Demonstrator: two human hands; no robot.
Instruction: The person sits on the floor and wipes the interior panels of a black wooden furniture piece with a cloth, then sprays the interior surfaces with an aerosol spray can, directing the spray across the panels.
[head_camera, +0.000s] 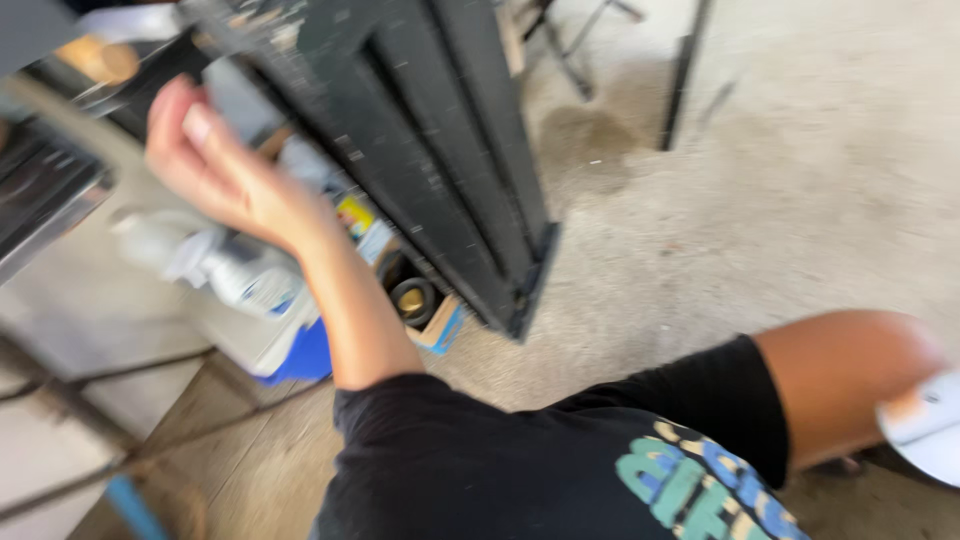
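The whole view is motion-blurred. My left hand (215, 165) is raised at the upper left, fingers loosely apart, with nothing in it. It is close beside the left edge of a black ribbed metal frame (440, 160) that leans down to the concrete floor; contact is unclear. My right upper arm (850, 385) reaches out to the right edge, and the hand itself is out of frame. A white rounded object (930, 425) shows at that edge.
White plastic bottles (240, 270) lie under my left forearm. Beside them are a small open box with a brass-coloured round part (412, 298) and a blue piece (300, 355). Thin dark metal legs (680, 80) stand at the top. A metal bench edge (50, 215) is at the left.
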